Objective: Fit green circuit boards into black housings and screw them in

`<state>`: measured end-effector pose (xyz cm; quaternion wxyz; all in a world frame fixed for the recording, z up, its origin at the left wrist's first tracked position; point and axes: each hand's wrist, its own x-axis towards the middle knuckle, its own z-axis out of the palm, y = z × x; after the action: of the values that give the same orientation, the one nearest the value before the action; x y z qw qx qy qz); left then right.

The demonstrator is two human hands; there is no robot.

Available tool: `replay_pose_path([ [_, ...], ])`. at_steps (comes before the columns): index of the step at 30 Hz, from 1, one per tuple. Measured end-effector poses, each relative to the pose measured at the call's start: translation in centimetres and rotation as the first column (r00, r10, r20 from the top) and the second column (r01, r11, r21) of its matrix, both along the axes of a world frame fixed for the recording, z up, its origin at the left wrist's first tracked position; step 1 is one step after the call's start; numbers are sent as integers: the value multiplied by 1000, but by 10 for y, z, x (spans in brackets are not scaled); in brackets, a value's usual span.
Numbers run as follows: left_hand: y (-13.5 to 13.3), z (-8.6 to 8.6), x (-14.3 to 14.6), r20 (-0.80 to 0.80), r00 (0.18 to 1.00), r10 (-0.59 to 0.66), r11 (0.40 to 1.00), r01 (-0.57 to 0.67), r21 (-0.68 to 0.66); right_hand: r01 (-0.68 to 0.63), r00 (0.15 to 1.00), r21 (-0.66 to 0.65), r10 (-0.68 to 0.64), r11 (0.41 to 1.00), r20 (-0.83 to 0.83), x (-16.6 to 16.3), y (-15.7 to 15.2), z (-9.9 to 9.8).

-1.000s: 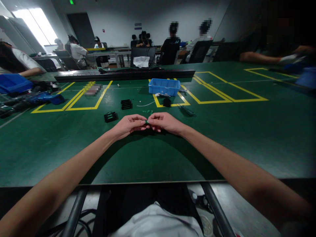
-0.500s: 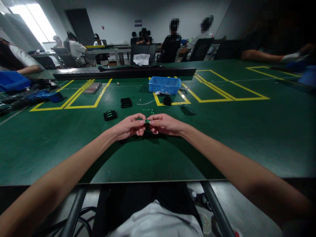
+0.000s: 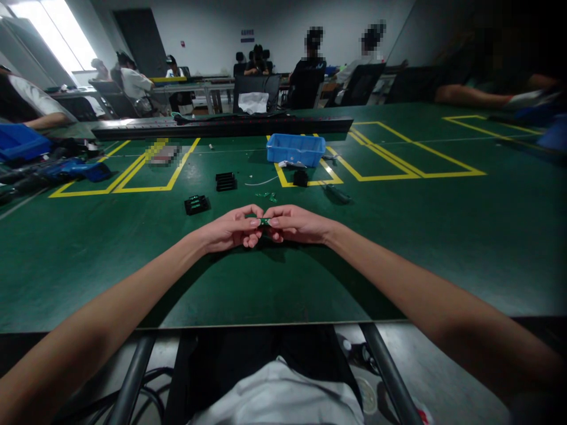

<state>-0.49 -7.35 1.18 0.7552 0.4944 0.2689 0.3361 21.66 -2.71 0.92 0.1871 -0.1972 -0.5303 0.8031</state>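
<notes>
My left hand [image 3: 230, 229] and my right hand [image 3: 296, 224] meet fingertip to fingertip just above the green table [image 3: 133, 260]. Both pinch one small green part [image 3: 264, 222] between thumbs and forefingers. Most of that part is hidden by the fingers. A few more small green pieces [image 3: 266, 195] lie on the mat just beyond my hands. A black slotted block [image 3: 197, 204] sits to the left of my left hand, and a second black block [image 3: 225, 181] lies farther back.
A blue bin [image 3: 295, 149] stands at the back centre, with a small black object [image 3: 300, 178] and a dark tool [image 3: 337, 194] near it. A long black rail [image 3: 221, 126] crosses the far side. Yellow tape outlines mark the mat. Other people sit at tables behind and at both sides.
My hands stay joined on the small green part; the fingers shift slightly. The view has tilted a little, so everything sits slightly lower in the picture.
</notes>
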Motion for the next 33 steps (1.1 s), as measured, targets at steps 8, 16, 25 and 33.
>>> replay_pose_path([
  [8, 1, 1, 1, 5, 1000, 6, 1000, -6, -9, -5, 1000, 7, 5, 1000, -9, 0, 3, -2],
  [16, 2, 0, 0, 0, 1000, 17, 1000, -17, -17, 3, 1000, 0, -3, 1000, -4, 0, 3, 0],
  [25, 2, 0, 0, -2, 1000, 31, 999, -31, -20, 1, 1000, 0, -1, 1000, -4, 0, 2, -1],
  [33, 9, 1, 0, -1, 997, 76, 996, -75, -56, 39, 999, -22, -39, 999, -14, -1, 4, 4],
])
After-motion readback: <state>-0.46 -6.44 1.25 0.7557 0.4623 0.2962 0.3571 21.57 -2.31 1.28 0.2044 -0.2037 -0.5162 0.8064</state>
